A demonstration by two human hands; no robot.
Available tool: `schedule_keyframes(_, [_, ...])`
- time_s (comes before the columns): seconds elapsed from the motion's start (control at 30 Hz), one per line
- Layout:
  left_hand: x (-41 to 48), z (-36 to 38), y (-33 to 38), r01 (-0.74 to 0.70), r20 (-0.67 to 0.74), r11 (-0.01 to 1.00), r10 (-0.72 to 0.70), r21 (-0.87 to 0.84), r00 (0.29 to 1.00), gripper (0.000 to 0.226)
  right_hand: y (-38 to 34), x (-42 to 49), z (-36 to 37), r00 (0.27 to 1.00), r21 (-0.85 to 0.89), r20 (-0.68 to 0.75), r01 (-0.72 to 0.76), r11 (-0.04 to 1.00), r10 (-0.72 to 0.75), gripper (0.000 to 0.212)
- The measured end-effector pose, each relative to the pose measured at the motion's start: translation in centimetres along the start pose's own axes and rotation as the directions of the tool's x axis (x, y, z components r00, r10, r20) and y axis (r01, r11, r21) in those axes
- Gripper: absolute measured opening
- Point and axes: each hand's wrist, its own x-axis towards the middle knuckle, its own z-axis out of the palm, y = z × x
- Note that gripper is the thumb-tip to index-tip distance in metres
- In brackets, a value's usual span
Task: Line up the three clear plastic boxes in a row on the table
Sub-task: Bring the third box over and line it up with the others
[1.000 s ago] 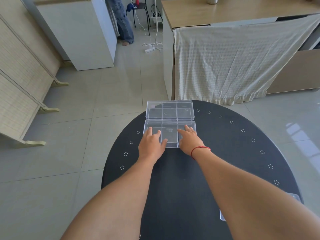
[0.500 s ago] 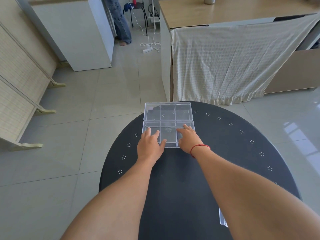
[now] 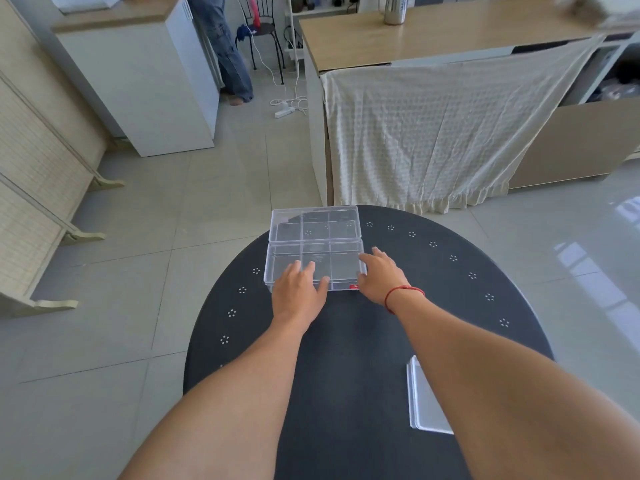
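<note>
Two clear plastic boxes sit one behind the other at the far side of the round black table [image 3: 346, 341]. The far box [image 3: 315, 223] touches the near box [image 3: 313, 263]. My left hand [image 3: 298, 292] rests flat on the near box's lid, fingers spread. At the same box's right front corner lies my right hand [image 3: 379, 275], fingers apart and touching the side; a red string circles that wrist. A third clear box [image 3: 424, 400] lies near the table's front right, partly hidden under my right forearm.
Beyond the table stands a wooden counter [image 3: 433, 36] draped with a cream cloth [image 3: 433, 133]. A white cabinet [image 3: 145, 84] and a folding screen [image 3: 31, 174] stand at the left. A person's legs [image 3: 225, 53] and a power strip with cables are on the floor farther back.
The camera view has tilted, showing more of the third box. My right hand slid from the near box's lid to its right front corner; the left hand stays on the lid.
</note>
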Motion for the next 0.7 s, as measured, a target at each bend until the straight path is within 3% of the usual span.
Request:
schedule_keyframes(0.13, [-2.9,0.3,4.0,-0.059,0.011,0.998,0.059,-0.004,0.998,0.048,3.8,-3.6,-1.7,0.997,-0.002,-0.015,-0.075,0.997,0.075,0.046])
schedule_keyframes(0.3, [-7.4,2.4,9.9,-0.032,0.187,0.998,0.041,-0.051,0.982,0.048,9.9,-9.4,-3.0,0.976,0.038,-0.047,-0.213,0.976,0.215,0.048])
schedule_keyframes(0.47, [-12.2,5.1,14.8,-0.01,0.308,0.997,0.034,-0.082,0.951,0.064,16.6,-15.5,-2.6,0.884,0.097,-0.062,-0.457,0.884,0.464,0.058])
schedule_keyframes(0.6, [-15.2,6.6,16.2,0.14,0.365,0.985,-0.094,-0.1,0.926,0.085,19.5,-18.5,-1.0,0.767,0.246,0.053,-0.63,0.736,0.639,0.078])
schedule_keyframes(0.7, [-16.1,6.8,16.0,0.27,0.351,0.951,-0.203,-0.154,0.914,0.071,19.5,-19.1,0.1,0.758,0.381,0.128,-0.633,0.674,0.64,0.081])
